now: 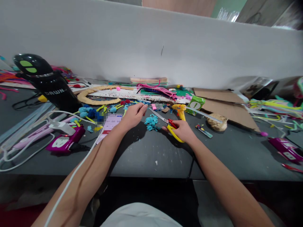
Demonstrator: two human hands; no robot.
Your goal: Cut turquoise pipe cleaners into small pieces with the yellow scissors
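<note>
Yellow-handled scissors [169, 124] are being grasped in the right hand [183, 130], blades partly open and pointing to ten o'clock. A small blue piece is being pinched at the blade tips by the left hand [133, 115]. Blue cuttings [151, 122] are lying on the bench [142, 154] between the hands. Fingertips are best being kept clear of the blades, judging by their closeness.

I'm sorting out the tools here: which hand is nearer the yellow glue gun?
Right. The right hand, gripping the scissors, sits just below the yellow glue gun; the left hand is farther off to its left.
</note>
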